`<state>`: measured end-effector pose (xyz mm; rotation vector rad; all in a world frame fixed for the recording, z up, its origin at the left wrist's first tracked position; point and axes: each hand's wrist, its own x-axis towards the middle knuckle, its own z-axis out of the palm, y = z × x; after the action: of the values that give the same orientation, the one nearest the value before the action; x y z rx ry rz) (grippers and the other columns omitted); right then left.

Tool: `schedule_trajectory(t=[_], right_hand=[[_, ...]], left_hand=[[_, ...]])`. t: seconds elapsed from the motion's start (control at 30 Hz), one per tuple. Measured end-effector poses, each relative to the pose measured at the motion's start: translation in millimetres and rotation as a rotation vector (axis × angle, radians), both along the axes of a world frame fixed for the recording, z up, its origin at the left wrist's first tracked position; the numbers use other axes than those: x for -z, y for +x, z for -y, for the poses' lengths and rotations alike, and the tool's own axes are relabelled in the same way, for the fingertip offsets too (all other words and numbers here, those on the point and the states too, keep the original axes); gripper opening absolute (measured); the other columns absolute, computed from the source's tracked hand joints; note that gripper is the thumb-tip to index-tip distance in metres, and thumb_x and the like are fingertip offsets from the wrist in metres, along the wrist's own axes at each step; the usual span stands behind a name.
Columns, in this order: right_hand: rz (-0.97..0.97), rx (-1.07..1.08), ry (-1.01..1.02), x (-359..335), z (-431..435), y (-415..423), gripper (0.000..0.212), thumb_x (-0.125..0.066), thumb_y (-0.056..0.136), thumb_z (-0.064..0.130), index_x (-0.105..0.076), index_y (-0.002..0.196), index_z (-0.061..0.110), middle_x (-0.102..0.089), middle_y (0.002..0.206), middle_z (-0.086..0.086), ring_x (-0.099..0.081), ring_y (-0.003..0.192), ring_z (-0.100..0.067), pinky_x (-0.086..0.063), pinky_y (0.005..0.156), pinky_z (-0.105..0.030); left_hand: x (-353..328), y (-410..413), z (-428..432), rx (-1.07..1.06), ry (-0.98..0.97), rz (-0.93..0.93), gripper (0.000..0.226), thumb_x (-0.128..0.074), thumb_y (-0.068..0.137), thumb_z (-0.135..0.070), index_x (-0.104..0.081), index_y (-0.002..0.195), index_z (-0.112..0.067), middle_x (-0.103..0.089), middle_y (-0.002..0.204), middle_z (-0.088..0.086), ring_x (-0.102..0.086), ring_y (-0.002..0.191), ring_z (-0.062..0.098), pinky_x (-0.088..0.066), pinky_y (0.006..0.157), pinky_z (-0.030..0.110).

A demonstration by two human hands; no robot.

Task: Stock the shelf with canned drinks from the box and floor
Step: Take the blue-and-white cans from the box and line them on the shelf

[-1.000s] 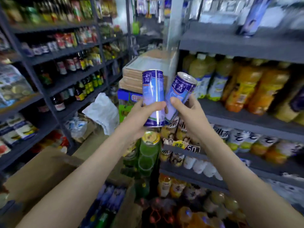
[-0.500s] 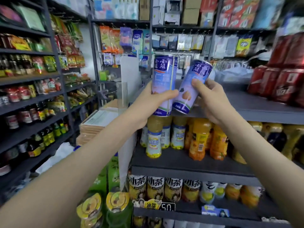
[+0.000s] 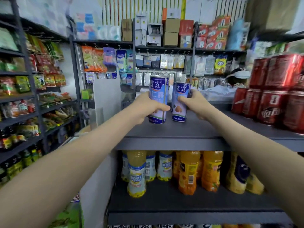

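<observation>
Two tall blue-and-white drink cans stand upright side by side on the dark grey top shelf point(image 3: 172, 134). My left hand point(image 3: 146, 109) grips the left can point(image 3: 158, 96) around its lower half. My right hand point(image 3: 195, 104) grips the right can point(image 3: 181, 94), which stands a little farther back. Both cans' bottoms are at the shelf surface. The box and the floor are out of view.
Stacked red cans point(image 3: 276, 94) fill the right end of the same shelf. Yellow and orange juice bottles point(image 3: 189, 171) stand on the shelf below. Snack racks point(image 3: 32, 96) line the left aisle. Hanging packets and boxes point(image 3: 164, 46) cover the back wall.
My view rose from the lower shelves to the top shelf. Both hands carried the cans up and forward, straightened the tilted right can, and brought both cans down onto the shelf.
</observation>
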<state>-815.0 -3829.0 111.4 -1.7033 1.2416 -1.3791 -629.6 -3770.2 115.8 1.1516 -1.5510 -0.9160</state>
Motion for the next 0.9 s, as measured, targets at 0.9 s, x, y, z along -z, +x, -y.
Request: schedule_trajectory(t=[0.9], right_hand=[[-0.149,-0.059,0.099,-11,29,-17,0.072,-0.074,0.080,0.011,-0.026,0.133,0.008,-0.060,0.099,0.001,-0.062,0.084,-0.013,-0.051,0.080,-0.030]], left_hand=[[12,-25,53,-0.092,0.039,0.150,0.047,-0.087,0.063,-0.023,-0.065,0.103,-0.011,-0.071,0.099,0.009,-0.067,0.089,0.022,-0.054,0.088,0.038]])
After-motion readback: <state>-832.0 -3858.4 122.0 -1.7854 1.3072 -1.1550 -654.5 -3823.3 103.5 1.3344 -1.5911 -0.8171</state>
